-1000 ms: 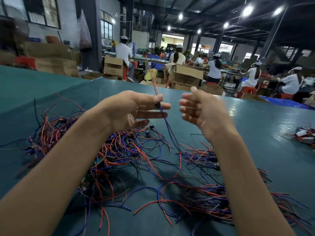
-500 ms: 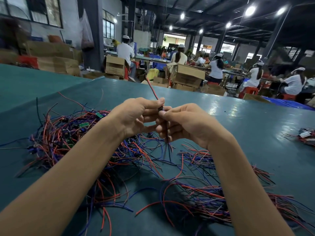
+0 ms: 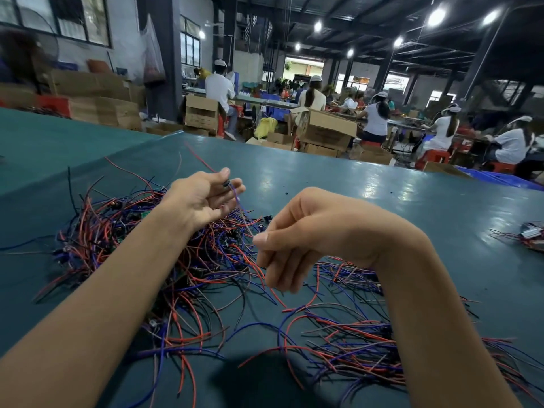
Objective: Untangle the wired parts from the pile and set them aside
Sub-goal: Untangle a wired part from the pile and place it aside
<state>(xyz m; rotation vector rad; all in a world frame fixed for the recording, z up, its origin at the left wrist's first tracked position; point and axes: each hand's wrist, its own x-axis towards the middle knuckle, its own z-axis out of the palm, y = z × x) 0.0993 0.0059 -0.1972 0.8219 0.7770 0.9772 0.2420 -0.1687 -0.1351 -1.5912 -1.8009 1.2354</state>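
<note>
Our left hand [image 3: 206, 198] is raised above the tangled pile [image 3: 123, 248], palm turned towards us. Its thumb and forefinger pinch a small black part [image 3: 226, 182], and the other fingers lie loosely spread. From that part a red wire [image 3: 200, 159] sticks up and away to the left. A purple wire [image 3: 240, 206] runs down from it to our right hand [image 3: 306, 231], which hangs with fingers curled and nips the wire's lower end between thumb and forefinger (the tip itself is too thin to make out). The 2 hands are apart, with the wire stretched between them over the green table [image 3: 382, 201]. Another spread of red and blue wires [image 3: 353, 334] lies below our right forearm, and a small bundle [image 3: 530, 237] sits at the far right edge.
</note>
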